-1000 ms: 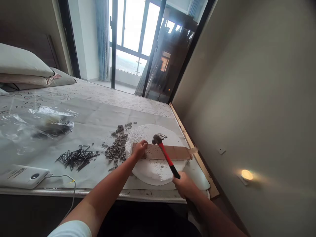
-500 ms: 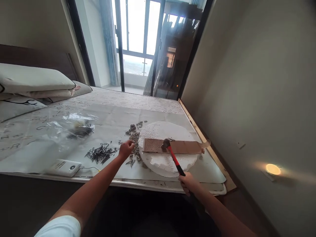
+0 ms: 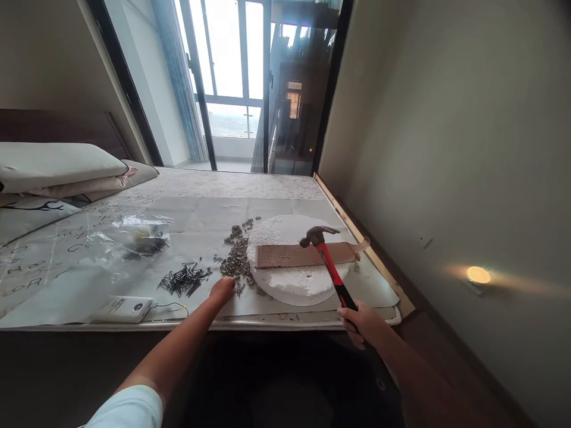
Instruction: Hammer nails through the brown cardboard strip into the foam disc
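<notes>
My right hand [image 3: 360, 324] is closed round the black and red handle of a claw hammer [image 3: 332, 264]. The hammer's head is above a brown wooden board [image 3: 285, 256] dotted with small holes. Beneath the board is a round white foam slab [image 3: 289, 291]. My left hand [image 3: 223, 288] is low over the sheet, fingers curled in, beside a few loose nails [image 3: 239, 290]. Whatever its fingers may hold is hidden. Just beyond it spreads a heap of grey gravel-like bits [image 3: 236, 258]. A pile of dark nails [image 3: 185, 278] sits to its left.
A clear plastic bag [image 3: 143, 238] with dark contents lies at the left, behind a white power bank [image 3: 122, 309] with a short cable. Pillows [image 3: 57, 166] are stacked on the far left of the bed. A wooden edge strip [image 3: 357, 229] and the wall bound the right side.
The hammer has lifted off the board, its head swinging right and its claw now showing. My left hand has moved nearer to me, away from the board's end and toward the loose nails.
</notes>
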Motion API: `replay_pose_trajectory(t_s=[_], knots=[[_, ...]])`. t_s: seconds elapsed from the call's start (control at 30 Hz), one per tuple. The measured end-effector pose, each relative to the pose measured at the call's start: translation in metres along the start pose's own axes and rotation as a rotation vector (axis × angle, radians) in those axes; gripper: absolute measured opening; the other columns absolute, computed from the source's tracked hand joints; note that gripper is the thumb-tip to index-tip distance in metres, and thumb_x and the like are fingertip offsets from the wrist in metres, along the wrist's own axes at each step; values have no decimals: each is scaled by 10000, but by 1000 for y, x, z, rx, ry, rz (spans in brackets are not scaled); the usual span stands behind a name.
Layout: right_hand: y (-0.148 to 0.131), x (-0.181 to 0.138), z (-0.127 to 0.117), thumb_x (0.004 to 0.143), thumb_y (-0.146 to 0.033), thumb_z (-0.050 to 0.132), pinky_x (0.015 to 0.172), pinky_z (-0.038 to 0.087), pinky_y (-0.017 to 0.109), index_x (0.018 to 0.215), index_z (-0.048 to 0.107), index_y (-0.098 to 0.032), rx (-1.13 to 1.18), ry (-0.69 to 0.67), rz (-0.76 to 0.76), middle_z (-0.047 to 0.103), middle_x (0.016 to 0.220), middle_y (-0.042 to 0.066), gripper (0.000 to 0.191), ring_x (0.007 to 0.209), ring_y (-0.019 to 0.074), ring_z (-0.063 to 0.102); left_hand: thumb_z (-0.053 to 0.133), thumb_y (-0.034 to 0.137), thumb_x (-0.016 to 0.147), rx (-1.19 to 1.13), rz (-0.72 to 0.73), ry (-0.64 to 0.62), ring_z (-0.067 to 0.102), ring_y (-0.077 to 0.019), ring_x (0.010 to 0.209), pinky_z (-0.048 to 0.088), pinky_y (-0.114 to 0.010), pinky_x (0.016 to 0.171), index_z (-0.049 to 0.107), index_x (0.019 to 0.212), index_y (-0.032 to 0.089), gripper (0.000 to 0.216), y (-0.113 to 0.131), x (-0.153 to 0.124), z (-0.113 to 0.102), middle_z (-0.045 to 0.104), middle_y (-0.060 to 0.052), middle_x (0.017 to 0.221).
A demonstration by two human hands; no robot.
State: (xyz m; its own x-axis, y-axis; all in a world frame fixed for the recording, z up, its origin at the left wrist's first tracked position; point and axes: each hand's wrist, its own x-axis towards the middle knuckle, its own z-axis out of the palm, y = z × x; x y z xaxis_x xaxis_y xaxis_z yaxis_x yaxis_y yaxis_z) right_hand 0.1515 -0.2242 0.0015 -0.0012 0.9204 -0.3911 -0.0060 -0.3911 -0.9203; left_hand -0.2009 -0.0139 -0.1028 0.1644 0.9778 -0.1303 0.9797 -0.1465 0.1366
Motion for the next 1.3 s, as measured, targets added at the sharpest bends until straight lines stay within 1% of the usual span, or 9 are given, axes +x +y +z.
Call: replay_pose_trajectory(t_s=[0.13, 0.33, 0.53, 0.73, 0.87, 1.03, 1.13, 1.23, 1.3], knots=[[6, -9, -5, 655, -394, 538, 236, 224, 187, 699, 340, -231, 6, 14, 3, 318, 373, -138, 260, 235, 50, 256, 485, 111, 736, 65, 10, -34, 591, -195, 830, 411, -246, 669, 630, 767, 176, 161, -1, 0, -4, 643, -86, 907], [12, -18, -10, 635, -388, 532, 233, 241, 197, 682, 341, -234, -19, 1, 3, 322, 374, -135, 250, 243, 52, 259, 481, 126, 741, 101, 97, -56, 596, -200, 818, 419, -271, 692, 658, 779, 182, 189, 1, -3, -6, 635, -97, 950], [14, -23, -12, 632, -404, 536, 231, 247, 204, 670, 338, -238, -29, -12, 48, 329, 372, -132, 262, 245, 58, 270, 458, 78, 737, 166, 139, -79, 598, -198, 823, 423, -286, 733, 646, 719, 157, 205, 9, -2, -7, 625, -107, 960], [30, -20, -19, 699, -369, 535, 250, 281, 208, 658, 342, -229, -3, -44, 40, 351, 403, -113, 242, 272, 55, 285, 477, 63, 718, 192, 146, -92, 590, -203, 867, 425, -273, 757, 628, 810, 142, 194, 14, -2, -4, 635, -121, 954], [32, -21, -19, 704, -345, 536, 243, 263, 195, 668, 352, -227, 22, -31, 55, 347, 399, -117, 222, 262, 51, 270, 503, 90, 699, 238, 128, -73, 590, -213, 895, 425, -276, 750, 603, 881, 161, 219, 12, -2, -8, 634, -108, 964], [28, -24, -15, 720, -309, 537, 237, 244, 185, 658, 357, -229, 33, 13, 91, 318, 378, -120, 206, 251, 49, 255, 486, 142, 708, 206, 119, 41, 598, -203, 829, 415, -268, 691, 599, 905, 198, 233, 9, -3, -31, 648, -78, 938], [28, -22, -15, 737, -292, 529, 247, 253, 186, 635, 343, -228, 44, 4, 87, 332, 392, -108, 221, 264, 47, 261, 471, 195, 722, 138, 172, 130, 583, -179, 750, 405, -256, 661, 610, 801, 179, 161, 14, 0, -53, 651, -65, 825], [28, -17, -15, 746, -284, 529, 254, 239, 183, 628, 346, -225, 50, -10, 77, 317, 387, -109, 226, 267, 44, 251, 472, 229, 716, -55, 216, 192, 562, -145, 683, 403, -232, 634, 610, 725, 170, 151, 28, 4, -73, 642, -31, 723], [26, -13, -16, 745, -283, 540, 257, 234, 184, 632, 354, -222, 57, -16, 86, 320, 392, -108, 225, 271, 43, 251, 490, 288, 722, -241, 216, 191, 554, -132, 644, 406, -222, 602, 616, 729, 166, 176, 42, 7, -82, 632, -10, 665]])
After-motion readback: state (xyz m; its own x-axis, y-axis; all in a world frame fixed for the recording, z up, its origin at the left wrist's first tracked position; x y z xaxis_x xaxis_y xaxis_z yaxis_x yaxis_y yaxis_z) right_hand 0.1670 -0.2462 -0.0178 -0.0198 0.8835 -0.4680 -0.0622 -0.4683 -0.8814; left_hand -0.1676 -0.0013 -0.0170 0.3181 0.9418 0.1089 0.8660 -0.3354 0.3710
